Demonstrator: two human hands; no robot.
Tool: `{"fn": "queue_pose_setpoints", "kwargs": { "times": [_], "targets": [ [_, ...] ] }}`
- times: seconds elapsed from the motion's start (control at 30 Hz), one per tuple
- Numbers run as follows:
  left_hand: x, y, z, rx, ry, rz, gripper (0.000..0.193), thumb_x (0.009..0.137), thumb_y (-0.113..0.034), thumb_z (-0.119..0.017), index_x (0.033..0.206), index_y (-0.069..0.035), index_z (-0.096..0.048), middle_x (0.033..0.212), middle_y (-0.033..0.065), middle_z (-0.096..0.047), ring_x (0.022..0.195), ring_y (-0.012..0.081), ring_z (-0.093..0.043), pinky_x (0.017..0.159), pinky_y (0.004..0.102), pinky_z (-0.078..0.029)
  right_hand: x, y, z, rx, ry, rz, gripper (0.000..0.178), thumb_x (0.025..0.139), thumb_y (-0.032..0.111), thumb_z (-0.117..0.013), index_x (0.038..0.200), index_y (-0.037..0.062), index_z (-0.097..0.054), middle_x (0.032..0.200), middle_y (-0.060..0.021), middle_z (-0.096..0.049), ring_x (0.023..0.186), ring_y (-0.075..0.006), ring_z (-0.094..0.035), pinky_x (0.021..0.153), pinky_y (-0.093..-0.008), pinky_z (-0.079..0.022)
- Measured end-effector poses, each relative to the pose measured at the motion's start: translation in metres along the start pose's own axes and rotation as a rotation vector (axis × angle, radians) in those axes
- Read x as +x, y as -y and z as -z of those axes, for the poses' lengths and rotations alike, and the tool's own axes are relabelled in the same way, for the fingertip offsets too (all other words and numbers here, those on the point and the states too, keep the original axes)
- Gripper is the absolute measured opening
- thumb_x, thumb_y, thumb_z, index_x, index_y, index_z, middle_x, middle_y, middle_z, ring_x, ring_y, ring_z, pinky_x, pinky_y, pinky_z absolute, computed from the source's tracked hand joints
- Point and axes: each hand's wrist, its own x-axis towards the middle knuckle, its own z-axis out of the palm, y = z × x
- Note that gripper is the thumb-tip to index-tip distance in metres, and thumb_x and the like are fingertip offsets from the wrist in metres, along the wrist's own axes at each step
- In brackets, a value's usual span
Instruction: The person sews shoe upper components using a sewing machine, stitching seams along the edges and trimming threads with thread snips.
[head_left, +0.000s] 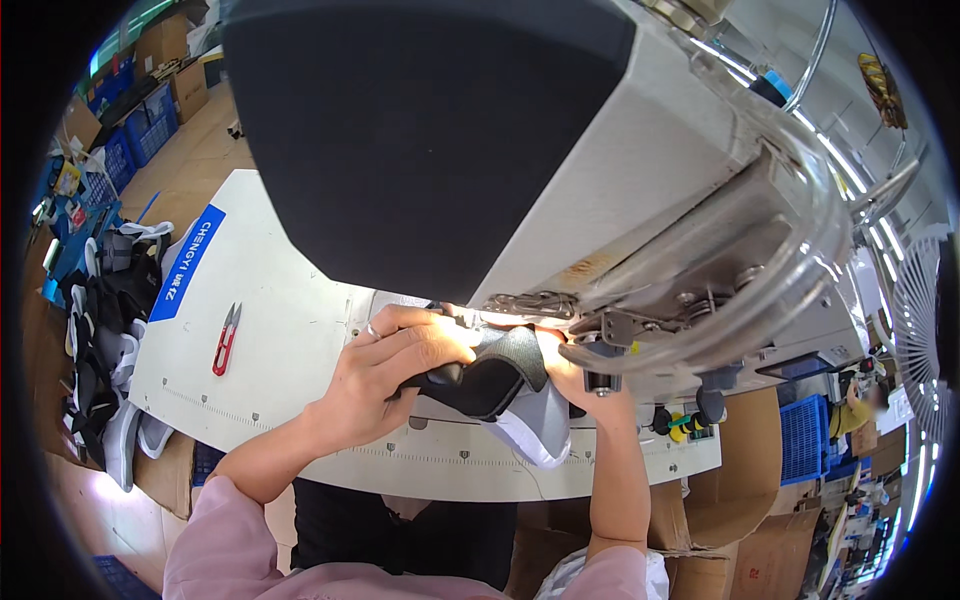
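Note:
A black and grey shoe upper [480,377] with a pale lining lies under the head of a sewing machine [580,215]. My left hand [385,375], with a ring on one finger, closes on its left side, fingers bent and pressed close to the lit stitching area. On the other side my right hand [575,378] holds the upper's right edge; the machine head covers part of these fingers. The pale lining [535,430] hangs toward me over the table's front edge. The needle and the stitching point are hidden.
Red-handled thread snips [226,340] lie on the white table [275,390], left of my hand. A pile of black and white shoe uppers [105,340] sits beyond the table's left edge. Cardboard boxes [735,460] and a blue crate [805,438] stand at the right.

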Motion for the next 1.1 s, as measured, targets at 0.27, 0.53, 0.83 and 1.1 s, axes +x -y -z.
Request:
{"fn": "queue_pose_setpoints", "kwargs": {
  "times": [0.27, 0.53, 0.83, 1.1],
  "targets": [
    [0.003, -0.006, 0.005, -0.056, -0.106, 0.094, 0.047, 0.064, 0.014, -0.068, 0.106, -0.006, -0.070, 0.101, 0.0087, -0.063, 0.093, 0.0266, -0.058, 0.076, 0.0343, -0.050, 0.001, 0.009, 0.004, -0.077, 0.149, -0.222, 0.017, 0.091, 0.014, -0.061, 0.095, -0.0018, -0.064, 0.086, -0.0120, -0.067, 0.078, -0.0232, -0.062, 0.071, -0.0357, -0.049],
    [0.006, -0.006, 0.039, -0.576, -0.142, 0.588, 0.021, 0.089, -0.012, -0.069, 0.103, 0.004, -0.069, 0.091, 0.0075, -0.072, 0.080, 0.0124, -0.064, 0.077, 0.0276, -0.051, -0.018, 0.036, -0.016, 0.376, 0.021, -0.479, 0.010, 0.084, 0.007, -0.064, 0.091, -0.0004, -0.063, 0.078, -0.0084, -0.064, 0.072, -0.0196, -0.058, 0.064, -0.0338, -0.046],
    [0.021, 0.067, 0.067, 0.557, -0.315, 0.070, 0.020, 0.070, 0.010, -0.065, 0.084, -0.002, -0.073, 0.084, 0.0105, -0.070, 0.077, 0.0266, -0.067, 0.071, 0.0329, -0.052, -0.010, 0.019, -0.027, -0.265, -0.024, -0.253, 0.016, 0.083, 0.011, -0.064, 0.093, -0.0012, -0.067, 0.090, -0.0152, -0.070, 0.080, -0.0331, -0.063, 0.072, -0.0417, -0.048],
    [-0.005, 0.023, -0.026, 0.279, -0.257, -0.430, 0.031, 0.058, 0.003, -0.067, 0.087, -0.007, -0.072, 0.088, 0.0058, -0.065, 0.078, 0.0210, -0.062, 0.062, 0.0321, -0.048, 0.028, 0.005, -0.046, -0.255, 0.193, -0.506, 0.031, 0.084, 0.019, -0.069, 0.110, 0.0023, -0.063, 0.096, -0.0124, -0.067, 0.092, -0.0246, -0.064, 0.078, -0.0394, -0.051]
  ]
}}
